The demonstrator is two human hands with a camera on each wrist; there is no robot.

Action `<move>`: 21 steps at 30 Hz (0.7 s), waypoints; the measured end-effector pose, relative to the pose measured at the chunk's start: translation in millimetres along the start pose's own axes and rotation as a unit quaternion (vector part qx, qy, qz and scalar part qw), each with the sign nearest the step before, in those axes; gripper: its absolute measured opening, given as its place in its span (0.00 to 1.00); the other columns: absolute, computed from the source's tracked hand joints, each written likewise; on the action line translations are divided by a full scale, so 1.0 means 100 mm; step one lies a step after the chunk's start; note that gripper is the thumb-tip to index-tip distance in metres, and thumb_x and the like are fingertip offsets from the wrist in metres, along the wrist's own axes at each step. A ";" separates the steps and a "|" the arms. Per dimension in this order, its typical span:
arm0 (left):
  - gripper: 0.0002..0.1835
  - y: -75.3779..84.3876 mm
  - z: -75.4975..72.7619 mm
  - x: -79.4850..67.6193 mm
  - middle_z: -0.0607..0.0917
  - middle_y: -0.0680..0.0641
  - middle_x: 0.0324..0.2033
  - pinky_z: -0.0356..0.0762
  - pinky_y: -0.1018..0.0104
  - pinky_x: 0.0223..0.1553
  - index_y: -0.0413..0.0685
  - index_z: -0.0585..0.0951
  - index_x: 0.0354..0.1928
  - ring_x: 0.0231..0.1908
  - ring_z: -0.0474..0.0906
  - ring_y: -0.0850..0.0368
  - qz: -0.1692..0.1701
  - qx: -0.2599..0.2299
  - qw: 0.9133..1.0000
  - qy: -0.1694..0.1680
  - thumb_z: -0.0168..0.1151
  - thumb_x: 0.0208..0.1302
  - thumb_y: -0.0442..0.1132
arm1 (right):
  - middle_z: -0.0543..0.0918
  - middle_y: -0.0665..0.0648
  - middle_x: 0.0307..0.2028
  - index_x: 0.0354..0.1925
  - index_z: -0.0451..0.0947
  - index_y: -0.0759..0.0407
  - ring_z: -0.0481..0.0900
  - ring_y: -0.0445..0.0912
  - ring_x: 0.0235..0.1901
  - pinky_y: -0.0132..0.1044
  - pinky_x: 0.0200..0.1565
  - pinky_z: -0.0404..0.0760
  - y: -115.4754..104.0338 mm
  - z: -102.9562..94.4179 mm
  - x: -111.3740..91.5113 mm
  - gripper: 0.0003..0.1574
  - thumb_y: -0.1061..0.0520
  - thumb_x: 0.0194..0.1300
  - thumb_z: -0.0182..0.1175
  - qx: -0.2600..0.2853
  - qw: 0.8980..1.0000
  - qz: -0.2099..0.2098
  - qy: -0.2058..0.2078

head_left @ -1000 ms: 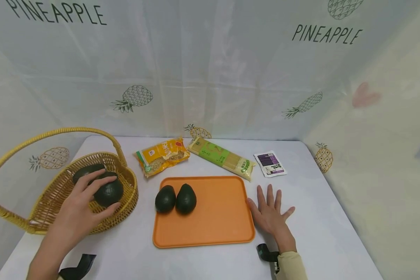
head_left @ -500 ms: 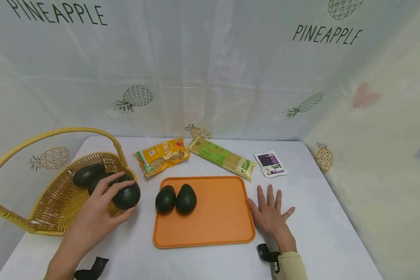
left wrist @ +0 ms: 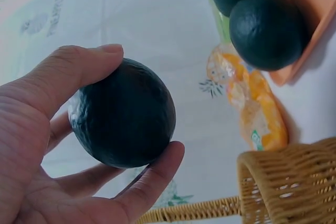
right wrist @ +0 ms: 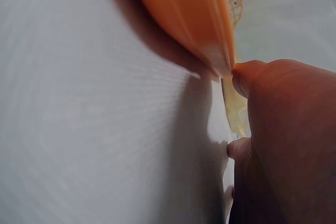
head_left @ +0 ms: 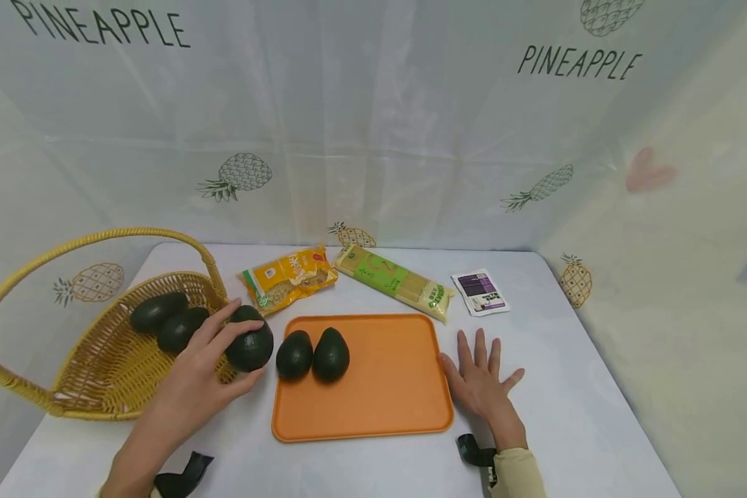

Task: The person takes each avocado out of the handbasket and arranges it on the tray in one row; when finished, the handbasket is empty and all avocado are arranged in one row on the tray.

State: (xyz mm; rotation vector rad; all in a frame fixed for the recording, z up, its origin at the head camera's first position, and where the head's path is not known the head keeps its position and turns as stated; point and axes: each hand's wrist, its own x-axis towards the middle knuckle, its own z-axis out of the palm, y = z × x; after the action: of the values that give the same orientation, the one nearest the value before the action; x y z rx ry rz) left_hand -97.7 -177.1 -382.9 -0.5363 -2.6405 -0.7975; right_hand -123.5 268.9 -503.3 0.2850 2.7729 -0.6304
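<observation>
My left hand [head_left: 202, 377] holds a dark green avocado [head_left: 250, 344] between thumb and fingers, at the right rim of the wicker basket [head_left: 108, 366]. In the left wrist view the held avocado [left wrist: 126, 114] shows its rounded end. Two more avocados, one at the back [head_left: 158, 312] and one before it [head_left: 182, 329], lie in the basket. On the orange tray [head_left: 392, 387] two avocados, a left one [head_left: 294, 355] and a right one [head_left: 331, 355], sit side by side at the left edge. My right hand [head_left: 482, 384] lies with spread fingers, its thumb at the tray's right edge.
Behind the tray lie a yellow food packet [head_left: 289, 278] and a long green-labelled packet of noodles [head_left: 393, 280]. A small white and purple sachet [head_left: 481, 292] is at the back right. The basket's tall handle [head_left: 99, 238] arches over its far side.
My left hand has carried the avocado rightward, from inside the basket to its right rim near the tray. The right hand stays in place.
</observation>
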 end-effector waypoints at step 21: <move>0.34 0.20 0.20 0.13 0.69 0.35 0.74 0.83 0.31 0.59 0.54 0.82 0.61 0.66 0.76 0.31 -0.016 -0.028 0.997 -0.065 0.87 0.51 0.40 | 0.23 0.66 0.86 0.88 0.36 0.51 0.14 0.71 0.82 0.78 0.59 0.00 0.00 0.00 0.00 0.58 0.20 0.79 0.34 -0.010 1.000 0.001 0.000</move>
State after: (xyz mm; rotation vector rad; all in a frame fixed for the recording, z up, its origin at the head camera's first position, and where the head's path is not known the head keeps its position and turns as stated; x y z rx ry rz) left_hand -103.9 -146.9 -384.5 -0.5802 -2.7581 -0.8766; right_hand -123.8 269.0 -503.8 0.2829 2.7768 -0.6026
